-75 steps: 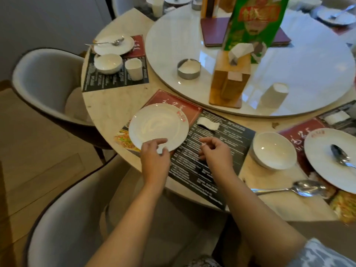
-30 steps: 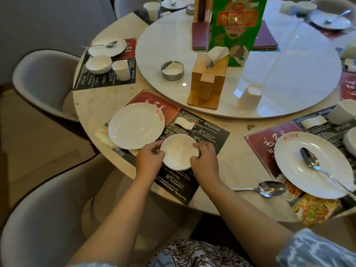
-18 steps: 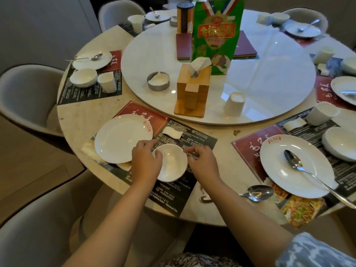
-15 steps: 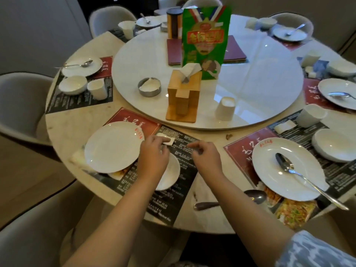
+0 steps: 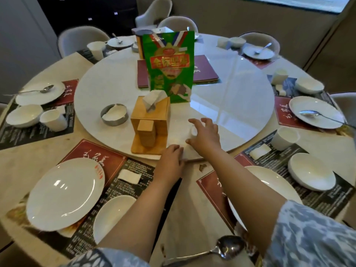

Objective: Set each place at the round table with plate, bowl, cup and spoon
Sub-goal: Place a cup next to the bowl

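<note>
Right hand (image 5: pixel 205 136), fingers spread apart, reaches around a small white ceramic cup (image 5: pixel 193 130) on the white round turntable (image 5: pixel 231 97), at its six o'clock edge. Left hand (image 5: pixel 170 162), fingers together, rests on that rim.

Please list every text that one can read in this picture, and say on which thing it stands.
"金标坚果", as far as it can be read: gold characters on the red band of the green bag.
Red brush characters on the near placemat: too blurred.
Small red mark on the near plate: unreadable.
Fine print on the dark placemats: too small.

Pale padded chairs (image 5: pixel 82 38) ring the table — dark cabinet (image 5: pixel 86 14) behind, window (image 5: pixel 292 2) top right.
</note>
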Available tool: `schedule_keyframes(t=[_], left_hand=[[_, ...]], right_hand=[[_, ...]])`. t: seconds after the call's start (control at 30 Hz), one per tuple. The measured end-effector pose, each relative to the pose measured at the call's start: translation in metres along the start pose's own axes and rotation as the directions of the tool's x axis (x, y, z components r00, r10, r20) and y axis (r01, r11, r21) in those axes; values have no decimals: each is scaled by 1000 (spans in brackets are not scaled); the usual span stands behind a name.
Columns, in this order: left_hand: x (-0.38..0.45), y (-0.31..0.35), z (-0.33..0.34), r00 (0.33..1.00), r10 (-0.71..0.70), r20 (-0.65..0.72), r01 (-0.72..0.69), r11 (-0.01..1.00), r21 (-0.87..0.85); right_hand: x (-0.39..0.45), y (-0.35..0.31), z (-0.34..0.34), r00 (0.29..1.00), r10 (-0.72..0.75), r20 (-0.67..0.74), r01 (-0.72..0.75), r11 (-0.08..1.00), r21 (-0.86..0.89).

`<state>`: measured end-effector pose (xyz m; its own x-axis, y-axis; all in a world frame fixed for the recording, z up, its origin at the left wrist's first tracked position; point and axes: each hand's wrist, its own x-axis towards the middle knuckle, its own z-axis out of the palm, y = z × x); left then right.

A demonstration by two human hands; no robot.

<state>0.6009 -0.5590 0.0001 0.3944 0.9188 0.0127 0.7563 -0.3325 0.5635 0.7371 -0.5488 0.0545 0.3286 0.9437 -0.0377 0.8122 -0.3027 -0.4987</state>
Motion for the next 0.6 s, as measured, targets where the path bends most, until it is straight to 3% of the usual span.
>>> schedule_keyframes(t=[0.23, 0.33, 0.4, 0.43, 0.5, 0.57, 0.6], left_hand=[[1, -6, 3, 1000, 11, 5, -11, 999, -33], [4, -4, -8, 999, -39, -11, 36, 981, -191], [-1, -3, -17, 985, -165, -59, 131, 917, -378], [-4, -3, -21, 963, -267, -36, 212, 833, -511], [-13, -2, -29, 886, -439, 148, 388, 529, -755], [-22, -4, -39, 814, -477, 333, 476, 216, -853], [-26, -7, -44, 807, -462, 367, 473, 133, -871]], right_hand=[[12, 7, 4, 999, 1, 32, -2, 999, 54], [3, 3, -1, 1000, 13, -24, -7, 970, 245], [-11, -4, -3, 996, 24, -86, 16, 898, 439], [-21, -7, -3, 994, 24, -103, 33, 856, 516], [-42, -13, 2, 994, 21, -105, 50, 774, 632], [-61, -18, 11, 997, 24, -78, 40, 690, 722], [-69, -20, 16, 998, 26, -51, 23, 644, 764]])
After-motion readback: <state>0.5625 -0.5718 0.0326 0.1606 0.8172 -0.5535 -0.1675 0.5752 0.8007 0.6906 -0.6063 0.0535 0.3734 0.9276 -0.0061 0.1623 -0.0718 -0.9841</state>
